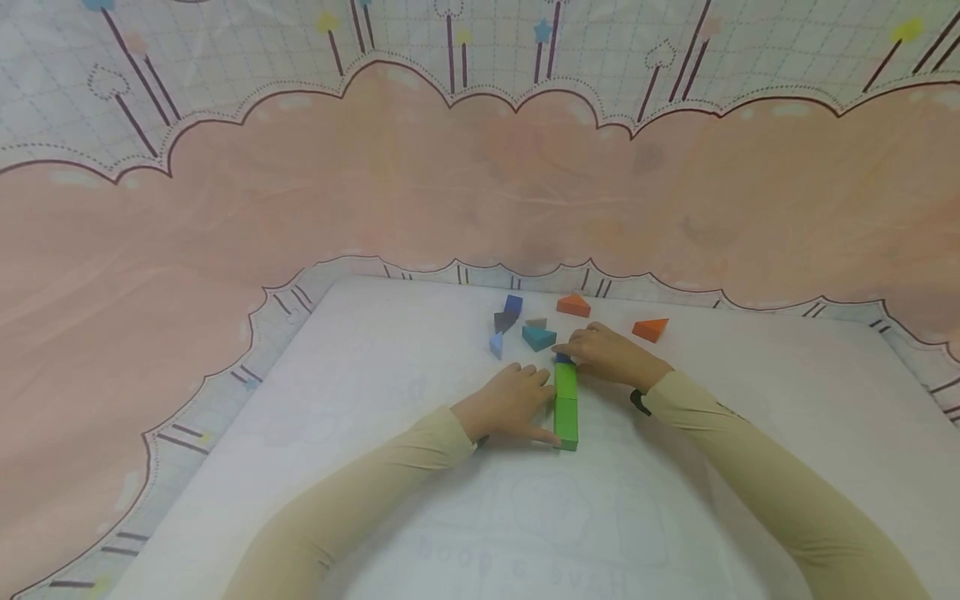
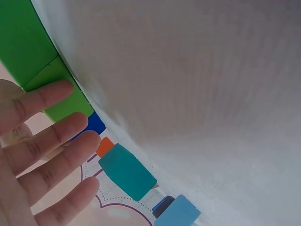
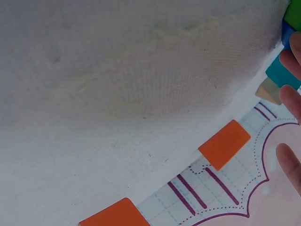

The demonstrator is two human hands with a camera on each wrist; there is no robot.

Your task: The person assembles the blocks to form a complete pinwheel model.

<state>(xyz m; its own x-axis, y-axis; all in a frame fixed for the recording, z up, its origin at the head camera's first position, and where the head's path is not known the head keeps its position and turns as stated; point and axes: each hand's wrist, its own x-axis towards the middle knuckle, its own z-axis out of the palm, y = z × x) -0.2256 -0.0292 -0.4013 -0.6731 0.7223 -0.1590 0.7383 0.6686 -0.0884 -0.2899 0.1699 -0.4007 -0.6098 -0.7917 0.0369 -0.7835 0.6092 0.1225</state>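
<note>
Two green rectangular blocks (image 1: 566,417) lie end to end just right of the left hand (image 1: 513,404), whose extended fingers touch them, apparently to keep the row straight. The right hand (image 1: 609,353) is at the row's far blue block (image 2: 97,124), pinching or merely touching, I cannot tell; a teal block (image 1: 538,337) lies left of it on the counter (image 1: 787,417).

The person wears plain cloth the colour of pale sand. The long, sandy-tan cloth left sleeve (image 1: 367,487) goes right down to the wrist, with little wrinkles near its end and a fold lower on the arm. The long, sandy-tan cloth right sleeve (image 1: 757,458) matches it and has soft creases too. A curved black band (image 1: 640,403) pokes out at the right wrist. A small dark bit (image 1: 482,441) peeks out at the left wrist, too tiny to make out.
</note>
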